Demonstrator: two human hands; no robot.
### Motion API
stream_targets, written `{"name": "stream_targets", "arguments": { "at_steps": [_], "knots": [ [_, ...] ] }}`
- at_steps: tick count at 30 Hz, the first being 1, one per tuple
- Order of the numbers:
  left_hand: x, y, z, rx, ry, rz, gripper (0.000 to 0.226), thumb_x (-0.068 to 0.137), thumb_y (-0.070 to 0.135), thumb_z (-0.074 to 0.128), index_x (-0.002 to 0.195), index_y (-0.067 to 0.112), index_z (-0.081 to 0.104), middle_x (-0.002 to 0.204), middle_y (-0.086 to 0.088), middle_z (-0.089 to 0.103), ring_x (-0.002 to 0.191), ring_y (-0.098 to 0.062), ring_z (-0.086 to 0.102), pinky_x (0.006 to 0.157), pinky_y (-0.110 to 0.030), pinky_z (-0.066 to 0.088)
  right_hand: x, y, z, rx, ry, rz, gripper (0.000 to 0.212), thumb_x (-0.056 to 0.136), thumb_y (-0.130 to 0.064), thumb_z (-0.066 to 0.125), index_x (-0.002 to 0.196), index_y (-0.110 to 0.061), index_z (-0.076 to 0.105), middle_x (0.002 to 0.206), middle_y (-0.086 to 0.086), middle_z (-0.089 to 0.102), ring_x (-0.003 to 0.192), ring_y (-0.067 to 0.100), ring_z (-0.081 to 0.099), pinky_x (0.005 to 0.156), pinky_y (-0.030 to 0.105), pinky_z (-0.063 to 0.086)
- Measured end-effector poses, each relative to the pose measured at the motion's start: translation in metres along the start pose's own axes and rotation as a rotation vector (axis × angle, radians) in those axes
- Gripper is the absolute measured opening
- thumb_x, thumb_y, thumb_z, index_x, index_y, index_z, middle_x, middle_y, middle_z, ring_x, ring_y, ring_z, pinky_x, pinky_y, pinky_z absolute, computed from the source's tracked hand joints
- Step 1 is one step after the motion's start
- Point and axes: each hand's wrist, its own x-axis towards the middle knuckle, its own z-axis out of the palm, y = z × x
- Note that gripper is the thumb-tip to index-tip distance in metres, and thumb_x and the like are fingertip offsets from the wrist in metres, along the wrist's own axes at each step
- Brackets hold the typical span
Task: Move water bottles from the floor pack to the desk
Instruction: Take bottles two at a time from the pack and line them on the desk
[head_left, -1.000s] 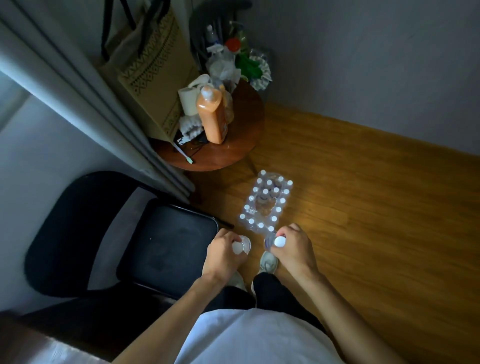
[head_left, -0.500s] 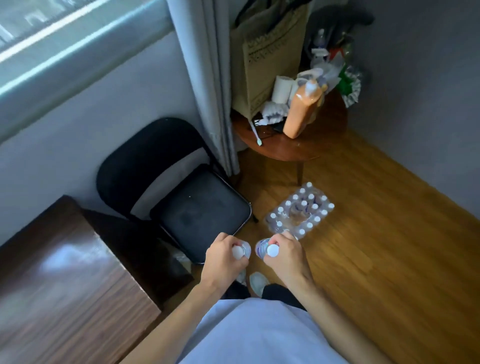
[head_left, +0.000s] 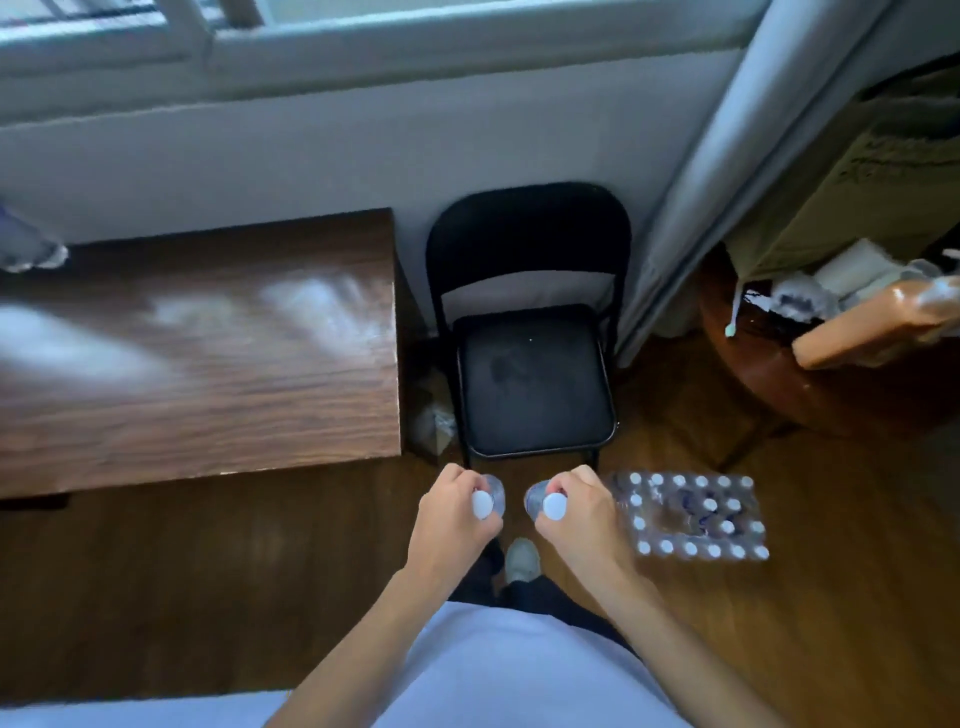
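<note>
My left hand (head_left: 449, 525) grips a clear water bottle with a white cap (head_left: 483, 504), held upright in front of my waist. My right hand (head_left: 579, 519) grips a second white-capped water bottle (head_left: 554, 505) the same way, close beside the first. The shrink-wrapped floor pack (head_left: 693, 514) with several white caps lies on the wooden floor just right of my right hand. The dark wood desk (head_left: 208, 374) stands to the left under the window, its near edge above and left of my left hand.
A black folding chair (head_left: 532, 374) stands between the desk and a grey curtain (head_left: 691, 171). At the right is a round side table (head_left: 753, 374) crowded with an orange bottle (head_left: 872, 332) and other items. A blurred object (head_left: 26, 244) sits at the desk's far left.
The view has swung left: the desk now fills the left side and the floor pack has slid to the right. Both hands still hold their bottles at the same height.
</note>
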Motion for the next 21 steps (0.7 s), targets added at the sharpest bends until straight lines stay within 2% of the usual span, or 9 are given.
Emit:
{"name": "stream_targets", "arguments": {
  "at_steps": [3,7,11,14,16,21],
  "knots": [
    [-0.025,-0.024,-0.006,-0.053,0.057,-0.085,0.028,0.08,0.028,0.079,0.103,0.019,0.067,0.103,0.011,0.055,0.085,-0.008,0.057,0.069,-0.003,0.037,-0.007,-0.019,0.007,-0.017,-0.081,-0.062,0.031,0.079,-0.031,0.076,0.105,-0.022,0.063,0.109,-0.007,0.055,0.088,0.008,0.051,0.066,0.009,0.039],
    [-0.052,-0.064,-0.016,-0.139,0.153,-0.222,0.028,0.076,0.028,0.081,0.098,0.019,0.067,0.099,0.009,0.058,0.086,-0.013,0.06,0.072,-0.01,0.048,-0.017,-0.051,0.025,-0.049,-0.183,-0.153,0.024,0.079,-0.027,0.075,0.098,-0.023,0.062,0.102,-0.009,0.052,0.086,0.01,0.054,0.058,0.008,0.031],
    [-0.074,-0.107,-0.031,-0.2,0.213,-0.37,0.031,0.073,0.033,0.083,0.097,0.022,0.067,0.098,0.01,0.059,0.088,-0.015,0.063,0.075,-0.018,0.056,-0.029,-0.093,0.051,-0.114,-0.268,-0.242,0.024,0.08,-0.027,0.076,0.098,-0.024,0.061,0.101,-0.009,0.052,0.084,0.011,0.055,0.065,0.009,0.042],
    [-0.089,-0.142,-0.046,-0.234,0.247,-0.447,0.029,0.075,0.031,0.082,0.097,0.021,0.066,0.097,0.012,0.055,0.085,-0.012,0.059,0.066,-0.006,0.045,-0.039,-0.131,0.075,-0.157,-0.303,-0.298,0.024,0.079,-0.029,0.077,0.096,-0.027,0.06,0.098,-0.011,0.051,0.08,0.011,0.054,0.064,0.008,0.041],
    [-0.095,-0.166,-0.057,-0.252,0.268,-0.495,0.03,0.076,0.03,0.081,0.099,0.021,0.064,0.099,0.01,0.055,0.086,-0.012,0.058,0.065,-0.005,0.042,-0.046,-0.156,0.089,-0.181,-0.321,-0.328,0.026,0.08,-0.03,0.077,0.1,-0.027,0.06,0.098,-0.012,0.05,0.082,0.011,0.054,0.067,0.008,0.042],
    [-0.109,-0.23,-0.089,-0.294,0.313,-0.59,0.033,0.074,0.033,0.081,0.1,0.023,0.063,0.101,0.008,0.057,0.091,-0.014,0.061,0.073,-0.016,0.055,-0.065,-0.222,0.129,-0.22,-0.356,-0.421,0.032,0.079,-0.034,0.077,0.106,-0.027,0.061,0.102,-0.013,0.052,0.086,0.01,0.056,0.073,0.008,0.044]
  ]
}}
